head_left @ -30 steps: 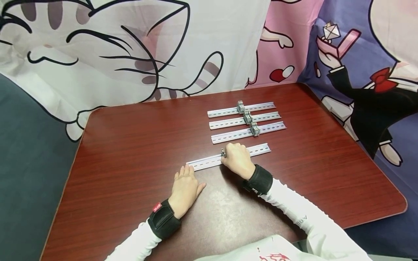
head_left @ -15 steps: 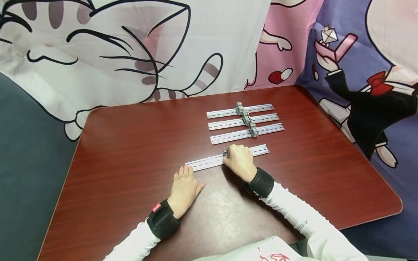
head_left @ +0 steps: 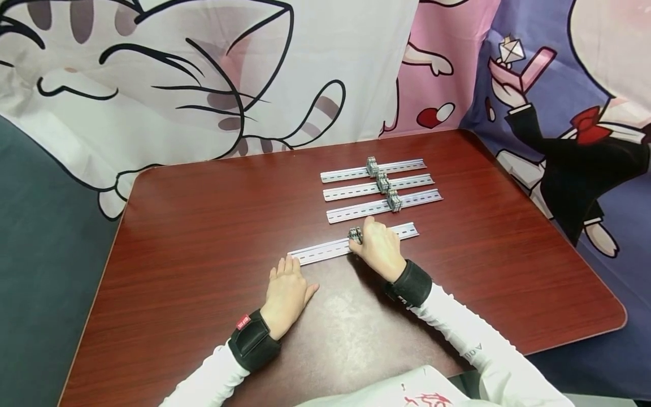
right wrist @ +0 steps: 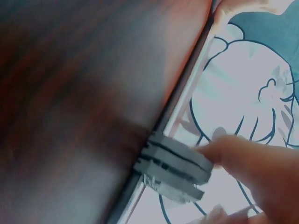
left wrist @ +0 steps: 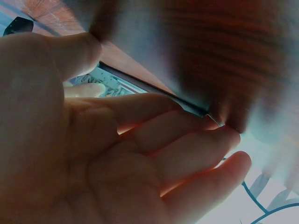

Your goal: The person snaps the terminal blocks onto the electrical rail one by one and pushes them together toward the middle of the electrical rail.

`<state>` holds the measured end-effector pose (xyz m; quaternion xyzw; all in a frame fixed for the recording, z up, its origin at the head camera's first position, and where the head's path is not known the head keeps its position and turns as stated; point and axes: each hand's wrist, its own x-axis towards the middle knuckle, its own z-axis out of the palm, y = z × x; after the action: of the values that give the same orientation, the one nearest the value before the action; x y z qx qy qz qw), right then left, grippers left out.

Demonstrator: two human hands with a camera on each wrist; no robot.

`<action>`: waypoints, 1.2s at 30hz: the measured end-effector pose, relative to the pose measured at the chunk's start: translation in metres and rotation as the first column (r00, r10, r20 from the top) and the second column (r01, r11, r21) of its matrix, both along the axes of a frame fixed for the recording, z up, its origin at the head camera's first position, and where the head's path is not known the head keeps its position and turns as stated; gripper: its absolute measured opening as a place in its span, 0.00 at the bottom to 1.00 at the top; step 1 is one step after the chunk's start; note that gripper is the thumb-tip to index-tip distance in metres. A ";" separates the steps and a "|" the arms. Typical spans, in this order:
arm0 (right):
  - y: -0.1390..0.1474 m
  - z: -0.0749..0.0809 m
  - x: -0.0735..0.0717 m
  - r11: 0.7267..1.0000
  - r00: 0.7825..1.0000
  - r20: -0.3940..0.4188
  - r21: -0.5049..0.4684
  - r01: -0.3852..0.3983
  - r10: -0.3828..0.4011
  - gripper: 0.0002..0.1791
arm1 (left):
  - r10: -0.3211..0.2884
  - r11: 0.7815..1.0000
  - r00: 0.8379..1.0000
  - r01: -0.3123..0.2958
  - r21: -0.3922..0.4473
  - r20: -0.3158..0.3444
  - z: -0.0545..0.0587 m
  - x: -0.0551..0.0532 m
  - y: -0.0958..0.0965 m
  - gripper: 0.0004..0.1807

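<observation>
In the head view a slotted metal mounting rail (head_left: 320,250) lies slantwise on the table. A group of grey terminal blocks (head_left: 355,234) is seated on it near the middle. My right hand (head_left: 380,249) is over the rail just right of them; in the right wrist view my thumb (right wrist: 224,148) touches the blocks (right wrist: 173,163), and a fingertip shows apart from them below. At the rail's left end my left hand (head_left: 286,294) lies flat, fingertips on the rail, thumb spread away. The left wrist view shows the left hand's fingers (left wrist: 187,154) stretched out and the palm.
Behind, three similar rails lie side by side: a far rail (head_left: 343,176), a middle rail (head_left: 348,194) and a near rail (head_left: 356,213), each with terminal blocks at mid-length. The reddish-brown table (head_left: 203,215) reaches a printed cloth (head_left: 315,56) at the back.
My right hand has shifted slightly right and its index finger has lifted away, so more of the terminal blocks shows. They sit a little farther right. The left hand stays in place.
</observation>
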<state>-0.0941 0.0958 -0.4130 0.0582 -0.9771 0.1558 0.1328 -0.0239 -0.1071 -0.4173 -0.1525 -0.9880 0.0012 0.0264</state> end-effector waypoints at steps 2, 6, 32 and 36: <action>0.001 0.000 0.001 1.000 1.000 0.027 0.010 0.010 -0.011 0.22 | 0.000 1.000 1.000 0.000 0.003 0.006 0.000 0.000 0.000 0.37; 0.002 0.003 0.001 1.000 0.995 0.097 0.027 0.003 -0.006 0.24 | 0.002 1.000 1.000 -0.002 0.001 0.021 -0.001 0.001 0.000 0.37; 0.006 0.000 -0.003 0.999 0.991 0.125 0.005 -0.045 0.044 0.23 | -0.002 1.000 1.000 0.002 -0.003 -0.001 -0.001 0.000 0.003 0.38; 0.010 0.004 -0.002 0.996 0.989 0.125 -0.035 -0.078 0.081 0.26 | -0.001 1.000 1.000 0.001 -0.012 0.016 0.001 -0.001 0.001 0.38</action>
<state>-0.0961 0.1060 -0.4088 0.0851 -0.9780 0.1791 0.0650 -0.0253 -0.1064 -0.4162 -0.1530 -0.9881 0.0061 0.0173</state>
